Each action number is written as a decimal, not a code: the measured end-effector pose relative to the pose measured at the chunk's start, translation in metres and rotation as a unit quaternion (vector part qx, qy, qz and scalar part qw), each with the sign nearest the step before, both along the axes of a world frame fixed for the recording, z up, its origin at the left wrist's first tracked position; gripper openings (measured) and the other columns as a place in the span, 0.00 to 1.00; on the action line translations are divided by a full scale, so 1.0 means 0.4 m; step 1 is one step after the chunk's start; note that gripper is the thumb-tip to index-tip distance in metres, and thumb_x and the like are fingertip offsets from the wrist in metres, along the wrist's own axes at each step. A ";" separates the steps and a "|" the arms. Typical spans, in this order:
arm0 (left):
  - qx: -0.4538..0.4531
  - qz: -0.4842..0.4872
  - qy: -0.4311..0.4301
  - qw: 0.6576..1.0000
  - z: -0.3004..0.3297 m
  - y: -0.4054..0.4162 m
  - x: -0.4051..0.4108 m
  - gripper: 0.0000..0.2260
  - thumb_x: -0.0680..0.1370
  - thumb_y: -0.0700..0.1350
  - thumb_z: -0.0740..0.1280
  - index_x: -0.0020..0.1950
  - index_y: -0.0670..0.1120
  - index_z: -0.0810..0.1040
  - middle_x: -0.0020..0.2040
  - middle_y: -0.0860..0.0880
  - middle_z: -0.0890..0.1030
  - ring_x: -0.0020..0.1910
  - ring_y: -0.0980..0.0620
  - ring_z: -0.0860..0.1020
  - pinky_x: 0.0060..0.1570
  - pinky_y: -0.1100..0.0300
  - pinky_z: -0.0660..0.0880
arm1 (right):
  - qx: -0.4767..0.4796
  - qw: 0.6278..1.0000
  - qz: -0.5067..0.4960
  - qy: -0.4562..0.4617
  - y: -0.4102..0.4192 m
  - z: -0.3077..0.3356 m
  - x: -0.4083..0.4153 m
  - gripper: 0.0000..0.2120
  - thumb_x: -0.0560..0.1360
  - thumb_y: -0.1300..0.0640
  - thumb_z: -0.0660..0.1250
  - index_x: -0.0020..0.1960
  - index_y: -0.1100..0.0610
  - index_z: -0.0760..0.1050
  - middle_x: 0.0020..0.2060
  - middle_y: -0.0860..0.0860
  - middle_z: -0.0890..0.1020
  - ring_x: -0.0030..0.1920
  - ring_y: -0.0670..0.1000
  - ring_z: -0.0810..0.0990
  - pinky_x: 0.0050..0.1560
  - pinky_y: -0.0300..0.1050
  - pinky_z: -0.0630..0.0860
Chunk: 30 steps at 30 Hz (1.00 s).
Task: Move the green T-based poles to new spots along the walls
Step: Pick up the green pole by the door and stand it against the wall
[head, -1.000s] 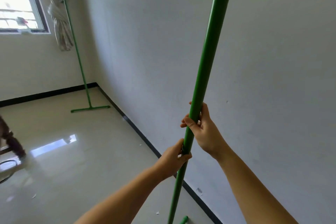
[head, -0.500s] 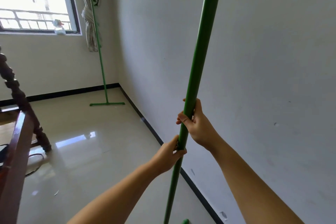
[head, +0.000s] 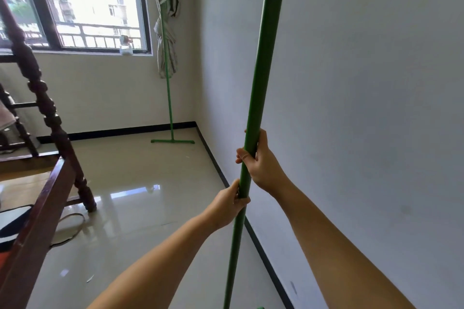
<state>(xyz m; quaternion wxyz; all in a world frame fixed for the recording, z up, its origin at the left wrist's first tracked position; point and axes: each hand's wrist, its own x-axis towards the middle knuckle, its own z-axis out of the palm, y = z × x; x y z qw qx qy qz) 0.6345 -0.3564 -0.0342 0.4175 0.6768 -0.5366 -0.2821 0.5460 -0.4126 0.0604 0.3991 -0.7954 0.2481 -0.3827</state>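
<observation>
Carrying along the white wall, the near green pole is gripped by the left hand and right hand; the corner pole has drawn closer, so progress is judged.

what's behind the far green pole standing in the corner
Behind the far green pole hangs a tied-back striped curtain, with the white wall below it. The pole covers a thin strip of the curtain; its T base rests on the floor.

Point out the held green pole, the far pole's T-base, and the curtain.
held green pole [head: 261,88], head view, mid-shaft above the hands
far pole's T-base [head: 172,141], head view, crossbar centre
curtain [head: 168,40], head view, tied bundle
</observation>
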 end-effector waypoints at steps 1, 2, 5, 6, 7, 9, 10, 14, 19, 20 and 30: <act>0.001 0.008 0.001 1.000 0.002 -0.027 0.017 0.12 0.76 0.41 0.63 0.59 0.46 0.68 0.53 0.42 0.79 0.52 0.47 0.79 0.54 0.54 0.78 | -0.001 1.000 0.004 0.003 -0.030 -0.001 0.020 0.20 0.75 0.57 0.62 0.64 0.57 0.58 0.41 0.56 0.79 0.43 0.55 0.82 0.40 0.35 0.79; 0.001 0.016 -0.001 1.000 0.005 -0.052 0.033 0.11 0.76 0.41 0.63 0.58 0.45 0.68 0.53 0.42 0.79 0.52 0.47 0.79 0.53 0.55 0.78 | -0.001 1.000 0.010 0.008 -0.060 -0.001 0.041 0.21 0.75 0.57 0.62 0.64 0.57 0.58 0.41 0.56 0.79 0.43 0.55 0.82 0.41 0.36 0.79; 0.002 0.043 -0.003 0.999 0.012 -0.118 0.078 0.11 0.76 0.40 0.63 0.57 0.44 0.68 0.53 0.42 0.78 0.52 0.46 0.78 0.53 0.53 0.78 | 0.004 1.000 0.021 0.020 -0.133 0.000 0.096 0.21 0.76 0.56 0.61 0.64 0.57 0.57 0.41 0.56 0.79 0.44 0.56 0.82 0.42 0.38 0.78; 0.004 0.050 -0.002 0.999 0.014 -0.137 0.092 0.11 0.76 0.40 0.63 0.57 0.44 0.68 0.52 0.42 0.78 0.52 0.46 0.78 0.54 0.52 0.78 | 0.003 1.000 0.022 0.021 -0.153 0.000 0.113 0.21 0.76 0.56 0.61 0.64 0.57 0.57 0.42 0.57 0.79 0.44 0.57 0.82 0.42 0.38 0.78; 0.006 0.055 -0.002 0.998 0.015 -0.156 0.103 0.10 0.76 0.40 0.63 0.57 0.44 0.68 0.51 0.42 0.78 0.51 0.46 0.78 0.54 0.52 0.77 | 0.000 1.000 0.021 0.023 -0.171 0.000 0.128 0.21 0.76 0.56 0.61 0.65 0.57 0.56 0.42 0.57 0.80 0.44 0.57 0.82 0.41 0.37 0.78; 0.006 0.069 -0.002 0.998 0.019 -0.186 0.120 0.09 0.76 0.40 0.62 0.55 0.43 0.68 0.49 0.43 0.77 0.48 0.47 0.77 0.50 0.54 0.77 | -0.007 0.999 0.016 0.027 -0.203 0.002 0.154 0.22 0.76 0.55 0.61 0.66 0.57 0.56 0.44 0.59 0.80 0.44 0.57 0.82 0.40 0.35 0.77; 0.005 0.079 0.000 0.997 0.019 -0.200 0.126 0.08 0.77 0.40 0.62 0.54 0.43 0.67 0.48 0.44 0.76 0.47 0.47 0.77 0.48 0.56 0.76 | -0.006 0.999 0.015 0.030 -0.218 0.003 0.164 0.23 0.76 0.55 0.61 0.66 0.57 0.56 0.45 0.59 0.80 0.44 0.56 0.82 0.39 0.34 0.76; -0.002 0.098 0.001 0.995 0.023 -0.240 0.137 0.05 0.77 0.39 0.60 0.51 0.46 0.65 0.47 0.44 0.75 0.45 0.49 0.75 0.45 0.58 0.74 | -0.008 1.000 0.009 0.023 -0.256 0.001 0.197 0.22 0.75 0.55 0.62 0.65 0.56 0.57 0.45 0.61 0.80 0.43 0.58 0.82 0.37 0.35 0.76; 0.001 0.100 -0.009 0.995 0.019 -0.246 0.146 0.05 0.77 0.39 0.60 0.50 0.46 0.65 0.48 0.42 0.76 0.46 0.46 0.76 0.49 0.52 0.77 | -0.017 1.000 -0.002 0.024 -0.265 -0.005 0.206 0.22 0.75 0.55 0.62 0.65 0.58 0.57 0.44 0.60 0.80 0.43 0.58 0.82 0.36 0.34 0.76; 0.005 0.098 -0.010 0.995 0.020 -0.244 0.144 0.05 0.77 0.40 0.60 0.51 0.46 0.65 0.48 0.42 0.76 0.46 0.46 0.76 0.50 0.52 0.77 | -0.022 0.999 -0.005 0.024 -0.262 -0.005 0.205 0.22 0.75 0.55 0.62 0.65 0.58 0.57 0.45 0.60 0.80 0.42 0.58 0.82 0.37 0.35 0.78; -0.036 0.090 -0.054 0.994 -0.002 -0.017 0.142 0.21 0.77 0.43 0.62 0.68 0.45 0.61 0.54 0.48 0.76 0.52 0.56 0.75 0.51 0.70 0.72 | 0.029 0.998 0.057 0.021 -0.125 -0.149 0.020 0.37 0.71 0.48 0.65 0.72 0.43 0.46 0.71 0.52 0.63 0.68 0.47 0.65 0.65 0.46 0.68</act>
